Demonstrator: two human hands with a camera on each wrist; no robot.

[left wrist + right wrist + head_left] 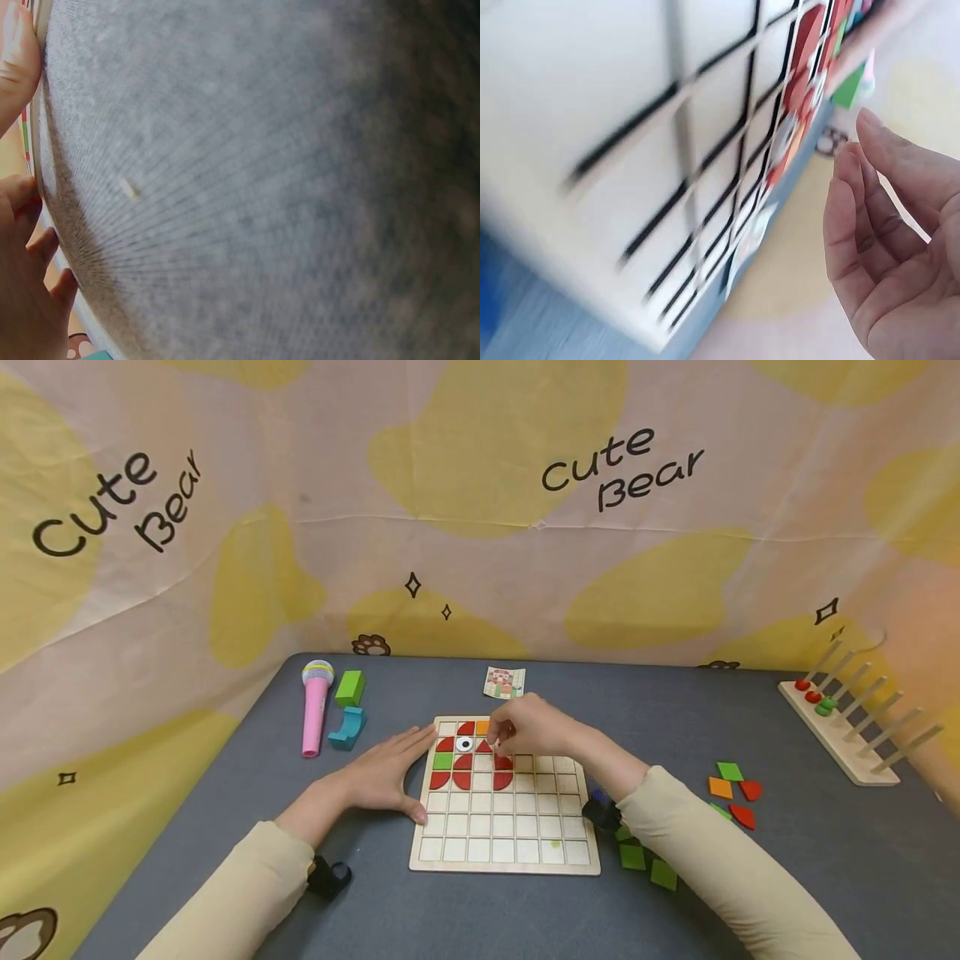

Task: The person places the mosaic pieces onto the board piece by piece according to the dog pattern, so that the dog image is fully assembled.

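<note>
Wooden board (480, 825), inset red tiles (502, 781); spread left fingers (409, 742), curled right fingers (502, 713), hold unclear

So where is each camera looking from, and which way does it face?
Head: worn on the person's head, facing forward and down at the gridded board; the left hand, right hand and sleeves show.
Left wrist: worn there, facing along the gray tabletop; part of the left hand shows at the picture's left edge.
Right wrist: worn there, facing across the gridded board toward the patterned backdrop; the right hand shows at picture right.
Shared: head and right-wrist views both show red pieces.
</note>
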